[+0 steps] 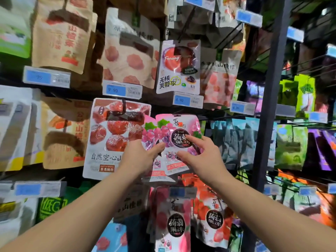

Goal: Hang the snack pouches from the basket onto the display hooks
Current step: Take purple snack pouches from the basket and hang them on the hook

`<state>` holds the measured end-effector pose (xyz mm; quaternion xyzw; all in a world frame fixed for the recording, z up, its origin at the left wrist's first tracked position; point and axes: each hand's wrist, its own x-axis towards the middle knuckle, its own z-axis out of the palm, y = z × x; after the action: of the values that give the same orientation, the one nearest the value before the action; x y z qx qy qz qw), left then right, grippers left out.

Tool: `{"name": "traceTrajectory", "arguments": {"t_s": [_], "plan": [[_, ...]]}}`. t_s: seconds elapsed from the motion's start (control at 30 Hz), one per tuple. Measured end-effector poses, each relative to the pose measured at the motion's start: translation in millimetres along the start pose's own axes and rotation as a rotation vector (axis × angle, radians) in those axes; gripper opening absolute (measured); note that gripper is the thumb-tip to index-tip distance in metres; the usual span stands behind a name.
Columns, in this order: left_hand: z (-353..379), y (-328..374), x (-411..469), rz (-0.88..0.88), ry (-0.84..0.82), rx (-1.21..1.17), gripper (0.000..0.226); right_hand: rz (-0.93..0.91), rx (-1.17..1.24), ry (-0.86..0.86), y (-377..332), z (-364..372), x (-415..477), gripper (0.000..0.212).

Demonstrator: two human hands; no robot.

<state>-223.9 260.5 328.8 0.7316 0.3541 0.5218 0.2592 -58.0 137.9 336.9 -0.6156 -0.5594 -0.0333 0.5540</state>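
Two pink grape-jelly pouches hang at the middle of the display rack. The front pouch has a dark round label; a second pouch sits behind it to the left. My left hand grips the left edge of these pouches, thumb on the front. My right hand rests flat on the front pouch, index finger pointing at the label. The hook that carries them is hidden behind the pouch tops. The basket is out of view.
A big white hawthorn pouch hangs just left. A plum pouch hangs above, with a price tag under it. Peach and strawberry jelly pouches hang below. A dark upright post stands to the right.
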Motion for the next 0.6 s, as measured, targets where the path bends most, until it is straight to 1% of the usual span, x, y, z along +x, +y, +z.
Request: {"name": "traceTrajectory", "arguments": {"t_s": [0.17, 0.27, 0.47, 0.6], "plan": [[2, 5, -1, 0.049, -0.007, 0.02, 0.059, -0.004, 0.07, 0.089, 7, 5, -5, 0.068], [1, 8, 7, 0.065, 0.007, 0.02, 0.065, -0.004, 0.075, 0.123, 5, 5, 3, 0.067], [1, 17, 20, 0.094, 0.017, 0.119, 0.062, -0.002, 0.106, 0.119, 1, 4, 19, 0.067], [8, 12, 22, 0.088, 0.017, 0.101, 0.057, 0.012, 0.097, 0.116, 7, 4, 20, 0.066]]}}
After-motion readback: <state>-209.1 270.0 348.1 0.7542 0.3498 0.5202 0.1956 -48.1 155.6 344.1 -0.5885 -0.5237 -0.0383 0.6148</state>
